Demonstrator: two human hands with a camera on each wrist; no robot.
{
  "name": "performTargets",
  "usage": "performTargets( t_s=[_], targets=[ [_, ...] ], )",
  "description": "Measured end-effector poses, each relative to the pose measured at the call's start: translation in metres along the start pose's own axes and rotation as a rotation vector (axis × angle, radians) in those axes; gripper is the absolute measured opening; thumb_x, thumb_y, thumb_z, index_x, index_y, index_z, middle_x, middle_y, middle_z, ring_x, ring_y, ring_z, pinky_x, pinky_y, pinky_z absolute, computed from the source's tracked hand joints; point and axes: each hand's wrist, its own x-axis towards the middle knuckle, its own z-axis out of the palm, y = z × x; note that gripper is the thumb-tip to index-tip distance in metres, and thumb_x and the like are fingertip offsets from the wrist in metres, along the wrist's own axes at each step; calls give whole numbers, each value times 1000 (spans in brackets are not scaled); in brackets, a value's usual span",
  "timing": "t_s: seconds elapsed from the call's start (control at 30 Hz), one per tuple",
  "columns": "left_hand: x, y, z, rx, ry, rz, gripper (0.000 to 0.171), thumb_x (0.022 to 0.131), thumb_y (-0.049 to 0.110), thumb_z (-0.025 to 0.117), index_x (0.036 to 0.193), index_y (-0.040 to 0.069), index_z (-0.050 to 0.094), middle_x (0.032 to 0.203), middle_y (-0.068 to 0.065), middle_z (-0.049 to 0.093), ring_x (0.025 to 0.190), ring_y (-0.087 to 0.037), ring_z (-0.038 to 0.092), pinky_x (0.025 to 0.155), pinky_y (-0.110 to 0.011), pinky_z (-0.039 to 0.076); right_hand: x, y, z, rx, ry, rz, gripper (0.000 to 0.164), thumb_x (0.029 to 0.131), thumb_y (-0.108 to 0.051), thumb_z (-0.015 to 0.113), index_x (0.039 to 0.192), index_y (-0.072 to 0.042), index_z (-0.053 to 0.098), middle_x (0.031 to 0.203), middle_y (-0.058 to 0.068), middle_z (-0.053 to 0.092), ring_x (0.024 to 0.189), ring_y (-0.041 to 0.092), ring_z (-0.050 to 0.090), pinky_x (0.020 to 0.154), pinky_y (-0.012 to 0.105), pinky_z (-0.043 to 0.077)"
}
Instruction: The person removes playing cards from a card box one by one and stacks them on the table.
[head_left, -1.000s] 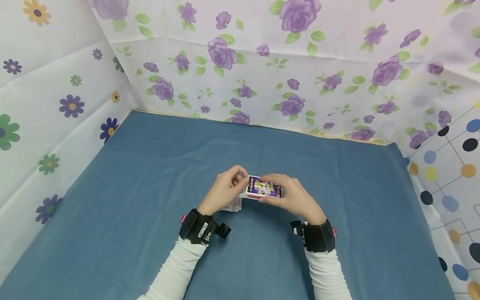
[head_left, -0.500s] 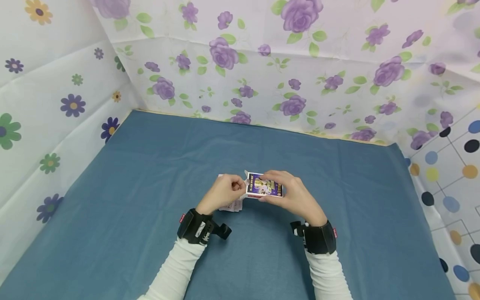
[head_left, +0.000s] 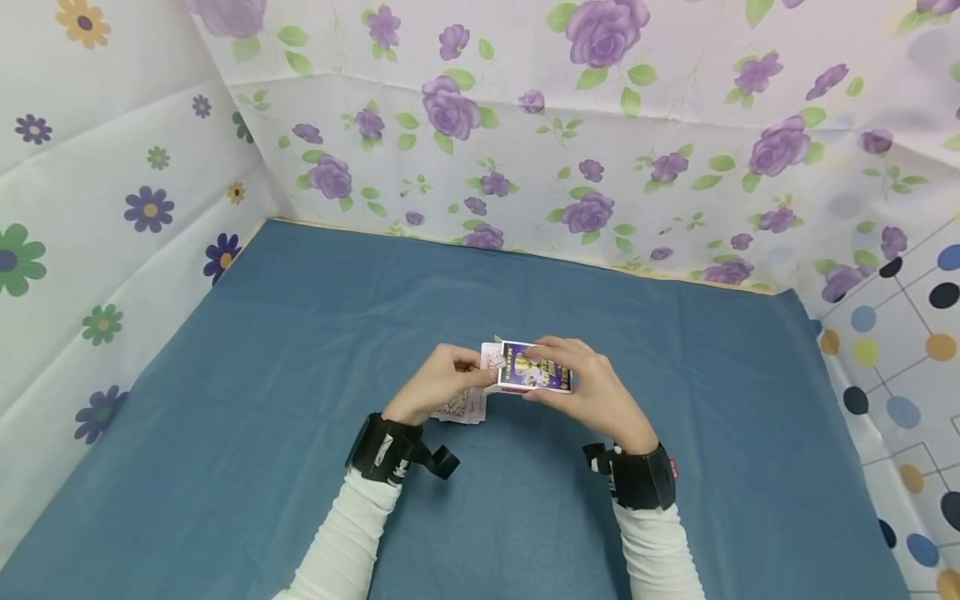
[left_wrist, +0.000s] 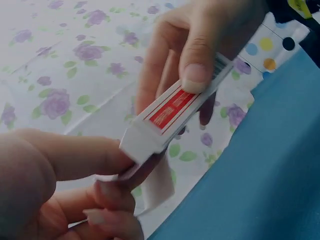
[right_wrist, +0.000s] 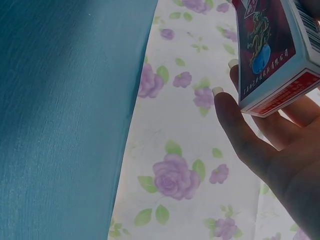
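My right hand (head_left: 588, 387) grips a purple playing-card box (head_left: 553, 377) above the table, thumb on one narrow side and fingers on the other. The box's left end is unfolded, and a white flap (left_wrist: 157, 190) hangs from it in the left wrist view. Patterned playing cards (head_left: 491, 355) stick out of that end. My left hand (head_left: 435, 383) pinches at their edge between thumb and fingers; how many cards it holds is hidden. Below it, more playing cards (head_left: 467, 407) lie loosely stacked on the cloth, partly covered by the hand.
A blue cloth (head_left: 300, 317) covers the table. Flower-printed sheets (head_left: 450, 108) rise behind and at the left, and a dotted sheet (head_left: 900, 408) hangs at the right. Black camera straps (head_left: 386, 450) sit on both wrists.
My left hand has shifted slightly left and its fingers have spread along the box's end. Patterned cards now show sticking out there. The right hand and box have risen slightly.
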Motion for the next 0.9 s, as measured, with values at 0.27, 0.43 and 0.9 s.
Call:
performTargets(
  t_s=[0.27, 0.43, 0.9],
  targets=[
    [-2, -1, -13, -38, 13, 35, 24, 97, 22, 59, 103, 0, 68, 73, -4, 51, 61, -14, 41, 57, -26, 34, 0, 2, 0, 18, 14, 4, 52, 78, -27, 82, 126, -19, 65, 128, 5, 62, 119, 25, 56, 86, 42, 49],
    [-6, -1, -24, -73, 30, 37, 22, 100, 22, 53, 102, 2, 59, 79, -13, 66, 75, -29, 64, 67, -34, 48, 0, 2, -2, 16, 30, 14, 51, 77, -27, 82, 125, -19, 65, 127, 5, 63, 117, 25, 57, 87, 43, 48],
    [-8, -2, -36, -350, 138, 88, 45, 93, 3, 60, 136, -1, 48, 92, 7, 71, 83, -7, 67, 77, -24, 53, 0, 2, -2, 17, 33, 23, 51, 77, -28, 83, 124, -19, 66, 127, 5, 63, 118, 25, 57, 89, 44, 48]
  ],
)
